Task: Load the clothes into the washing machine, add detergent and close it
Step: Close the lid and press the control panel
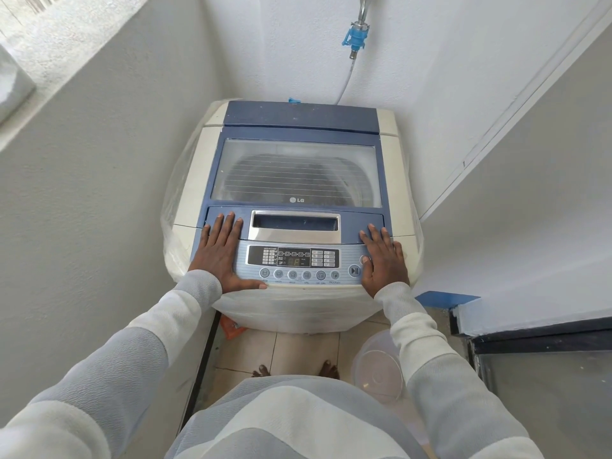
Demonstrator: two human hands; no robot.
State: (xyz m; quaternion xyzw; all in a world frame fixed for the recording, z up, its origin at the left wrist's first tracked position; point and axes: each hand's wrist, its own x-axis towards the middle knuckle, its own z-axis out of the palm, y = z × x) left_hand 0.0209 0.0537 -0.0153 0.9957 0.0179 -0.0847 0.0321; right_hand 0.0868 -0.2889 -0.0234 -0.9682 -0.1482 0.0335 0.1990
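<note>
From the head view we look down on the washing machine (394,127), wedged into a narrow white corner with its control panel (293,260) towards us and its back to the wall. There a hose drops from a blue tap connector (356,36). The lid (298,173) lies flat and closed, its long axis running left to right and its handle recess (294,225) on our side. Something dark shows through its window, but we cannot tell whether it is clothes. Our left hand (218,253) and right hand (384,260) rest flat on the two front corners, fingers straight and spread, gripping nothing. We judge this even placing presses the lid's front edge down squarely. A clear plastic bowl (377,369) stands on the floor tiles by our feet.
</note>
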